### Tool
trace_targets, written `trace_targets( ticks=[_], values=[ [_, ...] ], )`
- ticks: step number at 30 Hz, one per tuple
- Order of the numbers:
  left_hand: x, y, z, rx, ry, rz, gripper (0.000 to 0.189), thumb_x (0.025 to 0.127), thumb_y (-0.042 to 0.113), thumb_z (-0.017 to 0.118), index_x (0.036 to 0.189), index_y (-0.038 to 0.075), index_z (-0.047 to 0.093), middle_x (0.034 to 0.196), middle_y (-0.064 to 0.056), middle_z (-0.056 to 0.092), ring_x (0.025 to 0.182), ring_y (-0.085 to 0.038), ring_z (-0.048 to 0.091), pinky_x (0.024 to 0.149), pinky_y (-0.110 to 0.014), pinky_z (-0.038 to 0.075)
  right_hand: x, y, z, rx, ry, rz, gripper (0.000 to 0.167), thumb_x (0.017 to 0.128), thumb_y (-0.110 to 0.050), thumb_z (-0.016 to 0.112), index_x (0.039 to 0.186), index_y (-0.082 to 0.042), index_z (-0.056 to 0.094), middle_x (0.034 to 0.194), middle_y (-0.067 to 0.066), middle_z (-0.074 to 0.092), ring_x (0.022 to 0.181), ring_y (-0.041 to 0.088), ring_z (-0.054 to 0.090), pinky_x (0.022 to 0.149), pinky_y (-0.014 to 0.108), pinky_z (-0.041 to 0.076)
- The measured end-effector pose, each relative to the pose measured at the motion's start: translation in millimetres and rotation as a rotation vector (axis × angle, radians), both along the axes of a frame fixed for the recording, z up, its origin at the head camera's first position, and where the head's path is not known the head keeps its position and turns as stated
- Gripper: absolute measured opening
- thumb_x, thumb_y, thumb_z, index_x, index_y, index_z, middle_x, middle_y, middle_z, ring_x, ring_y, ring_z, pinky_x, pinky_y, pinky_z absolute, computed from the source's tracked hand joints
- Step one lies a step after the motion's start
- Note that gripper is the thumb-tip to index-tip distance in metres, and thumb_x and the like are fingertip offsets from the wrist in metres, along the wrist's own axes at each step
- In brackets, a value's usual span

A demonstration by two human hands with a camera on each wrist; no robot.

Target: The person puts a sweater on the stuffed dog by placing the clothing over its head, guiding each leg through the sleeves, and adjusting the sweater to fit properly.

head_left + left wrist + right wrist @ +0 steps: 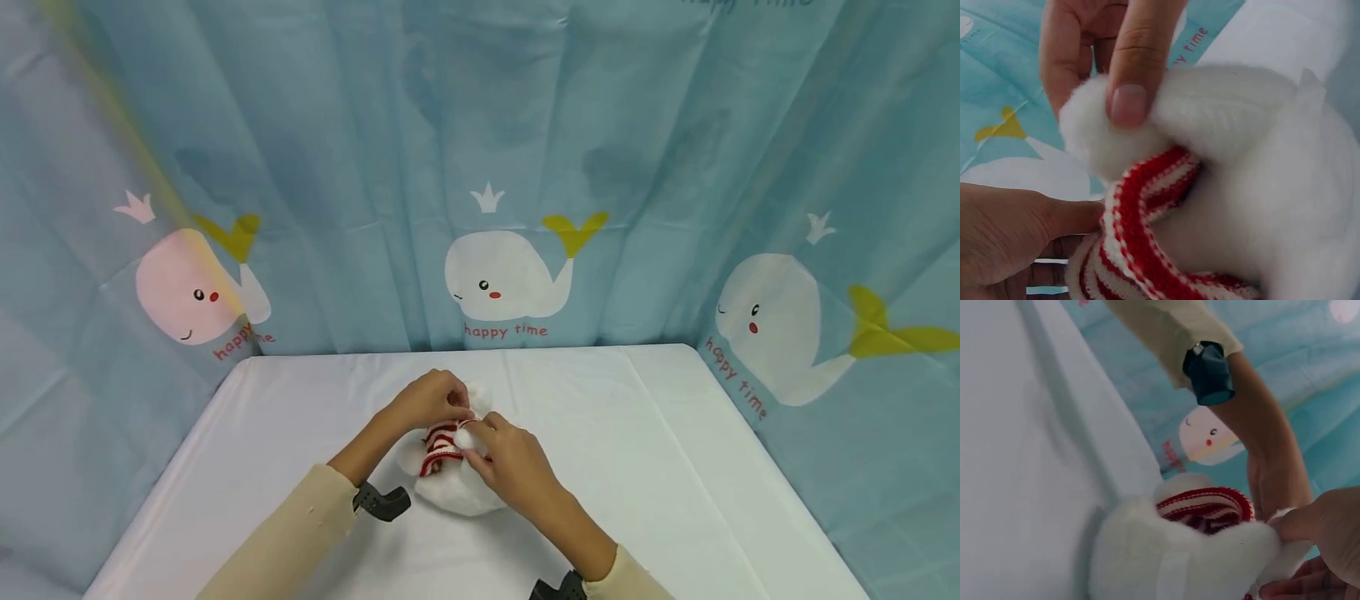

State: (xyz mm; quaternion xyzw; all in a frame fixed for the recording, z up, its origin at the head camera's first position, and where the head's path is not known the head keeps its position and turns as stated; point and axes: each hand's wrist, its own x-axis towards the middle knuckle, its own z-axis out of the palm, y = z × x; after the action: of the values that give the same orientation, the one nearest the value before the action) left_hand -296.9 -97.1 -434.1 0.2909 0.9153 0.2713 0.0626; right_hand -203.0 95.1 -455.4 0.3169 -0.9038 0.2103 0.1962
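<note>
A fluffy white plush toy lies on the white table in the head view, with a red-and-white striped knitted garment partly on it. My left hand is at the far side of the toy. In the left wrist view its thumb and fingers pinch the edge of the knit. My right hand is at the toy's near right and pinches a rounded white limb between thumb and fingers. That limb sits right beside the opening of the knit. In the right wrist view, the plush body hides part of the garment.
The white-covered table spreads around the toy. A blue curtain printed with whales stands behind it and along both sides. Dark wrist devices sit at the ends of the beige sleeves.
</note>
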Motion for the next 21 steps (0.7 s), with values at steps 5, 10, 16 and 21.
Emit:
trace_targets(
  ticks=[5, 10, 16, 21],
  values=[
    [4.3, 7.4, -5.8, -0.157, 0.164, 0.061, 0.018, 0.094, 0.027, 0.075, 0.078, 0.023, 0.067, 0.072, 0.014, 0.061, 0.064, -0.005, 0.053, 0.059, -0.027, 0.046, 3.6, 3, -0.7, 0.018, 0.047, 0.054, 0.014, 0.088, -0.012, 0.079, 0.093, -0.008, 0.068, 0.083, 0.000, 0.060, 0.063, 0.009, 0.057, 0.056, 0.021, 0.047],
    [3.4, 10.5, -12.8, -0.206, 0.338, 0.119, 0.022, 0.094, 0.026, 0.075, 0.076, 0.022, 0.063, 0.072, 0.011, 0.060, 0.063, -0.006, 0.054, 0.058, -0.028, 0.047, 7.6, 5, -2.1, 0.010, 0.096, 0.122, 0.016, 0.082, 0.000, 0.078, 0.091, -0.007, 0.067, 0.084, -0.002, 0.062, 0.067, 0.006, 0.058, 0.059, 0.019, 0.047],
    [-0.1, 0.4, -13.9, -0.086, 0.197, 0.045, 0.017, 0.097, 0.030, 0.071, 0.082, 0.022, 0.069, 0.072, 0.013, 0.061, 0.063, -0.004, 0.053, 0.060, -0.026, 0.046, 8.2, 15, -5.9, -0.086, 0.051, 0.101, 0.020, 0.082, -0.002, 0.080, 0.096, -0.007, 0.068, 0.088, -0.003, 0.063, 0.065, 0.003, 0.052, 0.058, 0.016, 0.046],
    [-0.7, -22.4, -22.6, 0.092, 0.041, -0.009, 0.029, 0.104, 0.033, 0.060, 0.082, 0.019, 0.071, 0.067, 0.010, 0.060, 0.062, -0.005, 0.053, 0.061, -0.027, 0.045, 4.1, 38, -12.0, -0.219, -0.074, 0.036, 0.020, 0.082, -0.004, 0.082, 0.097, -0.010, 0.070, 0.083, -0.007, 0.063, 0.065, 0.003, 0.055, 0.059, 0.017, 0.047]
  ],
)
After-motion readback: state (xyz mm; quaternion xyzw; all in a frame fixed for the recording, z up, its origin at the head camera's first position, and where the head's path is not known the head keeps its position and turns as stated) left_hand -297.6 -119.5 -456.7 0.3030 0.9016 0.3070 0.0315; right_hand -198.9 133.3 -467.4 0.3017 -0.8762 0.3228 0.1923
